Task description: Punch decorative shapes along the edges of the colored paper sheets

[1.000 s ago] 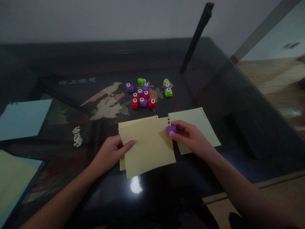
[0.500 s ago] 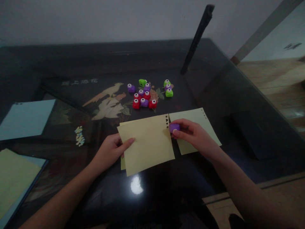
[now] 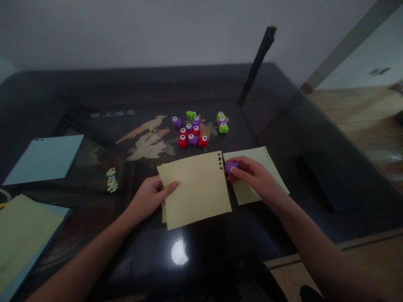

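My left hand (image 3: 153, 193) pinches the left edge of a pale yellow sheet of paper (image 3: 197, 193), thumb on top and fingers underneath. Several small shapes, a star and a heart among them, are punched in a column at the sheet's upper right corner. At that right edge my right hand (image 3: 255, 176) grips a purple craft punch (image 3: 231, 167), its white button under the thumb. Whether the paper's edge sits inside the punch's slot I cannot tell. Behind the right hand lies a pale green sheet (image 3: 267, 161) with small holes along its right side.
Several red, purple and green craft punches (image 3: 192, 139) stand beyond the paper. Punched-out bits (image 3: 112, 181) lie in a small pile at left, near a blue sheet (image 3: 47, 157) and a stack of coloured paper (image 3: 25, 235). A black stick (image 3: 256, 67) rises at the table's back right.
The camera view has tilted and shifted slightly, so the table appears lower. Both hands keep their holds; the purple punch stays at the paper's right edge, turned a little.
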A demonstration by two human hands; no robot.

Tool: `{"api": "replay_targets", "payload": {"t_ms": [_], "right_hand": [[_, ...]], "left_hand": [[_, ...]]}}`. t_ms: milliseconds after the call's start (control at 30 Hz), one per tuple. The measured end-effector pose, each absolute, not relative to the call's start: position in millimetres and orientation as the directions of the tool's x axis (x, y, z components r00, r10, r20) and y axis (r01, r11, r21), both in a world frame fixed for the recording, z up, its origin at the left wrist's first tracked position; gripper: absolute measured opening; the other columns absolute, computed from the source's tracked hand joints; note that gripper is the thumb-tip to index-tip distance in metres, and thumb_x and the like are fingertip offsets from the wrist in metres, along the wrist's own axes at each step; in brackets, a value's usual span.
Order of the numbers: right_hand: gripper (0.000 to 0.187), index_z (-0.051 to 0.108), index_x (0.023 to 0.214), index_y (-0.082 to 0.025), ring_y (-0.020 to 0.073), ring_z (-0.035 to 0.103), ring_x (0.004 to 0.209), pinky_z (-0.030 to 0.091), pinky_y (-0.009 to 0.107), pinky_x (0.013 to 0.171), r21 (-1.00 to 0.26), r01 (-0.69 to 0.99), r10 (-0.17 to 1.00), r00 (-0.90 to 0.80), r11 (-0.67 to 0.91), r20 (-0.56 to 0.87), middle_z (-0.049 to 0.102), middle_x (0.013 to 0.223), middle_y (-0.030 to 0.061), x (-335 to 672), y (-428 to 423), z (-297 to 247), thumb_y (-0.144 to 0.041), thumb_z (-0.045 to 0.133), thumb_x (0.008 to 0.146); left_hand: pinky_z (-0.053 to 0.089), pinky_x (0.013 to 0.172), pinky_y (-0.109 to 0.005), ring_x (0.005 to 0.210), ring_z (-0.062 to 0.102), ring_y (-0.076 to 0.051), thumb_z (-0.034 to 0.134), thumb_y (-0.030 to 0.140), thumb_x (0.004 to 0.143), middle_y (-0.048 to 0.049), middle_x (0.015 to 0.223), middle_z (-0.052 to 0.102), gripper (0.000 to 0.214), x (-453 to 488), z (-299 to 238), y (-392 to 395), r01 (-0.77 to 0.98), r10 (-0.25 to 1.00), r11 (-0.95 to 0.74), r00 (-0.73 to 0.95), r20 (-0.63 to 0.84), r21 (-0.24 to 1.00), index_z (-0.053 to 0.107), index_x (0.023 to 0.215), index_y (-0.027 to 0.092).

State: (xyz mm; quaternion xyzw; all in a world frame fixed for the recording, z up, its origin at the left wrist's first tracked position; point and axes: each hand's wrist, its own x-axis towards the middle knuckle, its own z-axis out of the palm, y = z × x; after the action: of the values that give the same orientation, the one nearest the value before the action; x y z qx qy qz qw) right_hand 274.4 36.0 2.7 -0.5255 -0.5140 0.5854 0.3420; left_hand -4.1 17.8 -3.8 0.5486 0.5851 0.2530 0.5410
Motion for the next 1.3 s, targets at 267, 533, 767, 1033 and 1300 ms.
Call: {"api": "replay_targets", "payload": {"t_ms": [267,533,767,1033,1300], "right_hand": [[0.027,0.055,0.097,-0.018,0.0138,0.066,0.071,0.052,0.030,0.067,-0.970,0.058,0.954,-0.177,-0.235,-0.241,0.067,0.085,0.0034,272.1,37.7,-0.4,-0.033,0.065,0.078],[0.032,0.065,0.097,-0.016,0.0149,0.061,0.072,0.051,0.032,0.067,-0.973,0.217,0.994,-0.068,-0.075,-0.091,0.068,0.086,0.0054,271.5,41.6,10.2,-0.037,0.070,0.072],[0.042,0.063,0.101,-0.014,0.0149,0.063,0.071,0.053,0.032,0.067,-0.962,0.273,0.999,-0.029,-0.022,-0.031,0.068,0.090,0.0080,283.9,76.8,13.9,-0.041,0.071,0.070],[0.027,0.061,0.083,-0.013,0.0116,0.058,0.053,0.049,0.026,0.053,-0.850,0.524,0.998,0.013,-0.053,-0.054,0.068,0.073,0.0071,287.9,140.1,-17.6,-0.038,0.067,0.074],[0.024,0.061,0.076,-0.017,0.0161,0.059,0.061,0.043,0.028,0.059,-0.669,0.743,0.998,0.029,0.011,0.048,0.066,0.070,0.0041,292.6,157.6,-22.5,-0.040,0.069,0.071]], "left_hand": [[0.035,0.042,-0.021,0.052,0.055,-0.014,0.065,0.055,0.070,-0.0042,0.068,0.068,0.046,-3.3,-3.9,16.0,0.291,0.912,0.319,0.165,-0.375,0.902,0.064,0.086,0.012],[0.030,0.041,-0.020,0.047,0.049,-0.011,0.065,0.053,0.072,-0.0012,0.062,0.064,0.043,-5.7,-0.1,13.3,0.201,0.936,0.268,0.178,-0.305,0.942,0.062,0.084,0.011],[0.030,0.041,-0.020,0.046,0.049,-0.012,0.065,0.053,0.071,-0.0009,0.062,0.064,0.044,-7.9,-1.5,12.8,0.201,0.939,0.239,0.201,-0.278,0.950,0.063,0.084,0.012],[0.030,0.040,-0.020,0.044,0.045,-0.010,0.064,0.052,0.073,0.0005,0.058,0.060,0.042,-9.5,-5.9,13.9,0.214,0.947,0.215,0.193,-0.257,0.953,0.062,0.082,0.011],[0.032,0.041,-0.021,0.046,0.050,-0.012,0.064,0.055,0.073,-0.0025,0.062,0.065,0.045,-10.1,-8.8,15.0,0.211,0.940,0.221,0.213,-0.266,0.952,0.063,0.085,0.011]]}}
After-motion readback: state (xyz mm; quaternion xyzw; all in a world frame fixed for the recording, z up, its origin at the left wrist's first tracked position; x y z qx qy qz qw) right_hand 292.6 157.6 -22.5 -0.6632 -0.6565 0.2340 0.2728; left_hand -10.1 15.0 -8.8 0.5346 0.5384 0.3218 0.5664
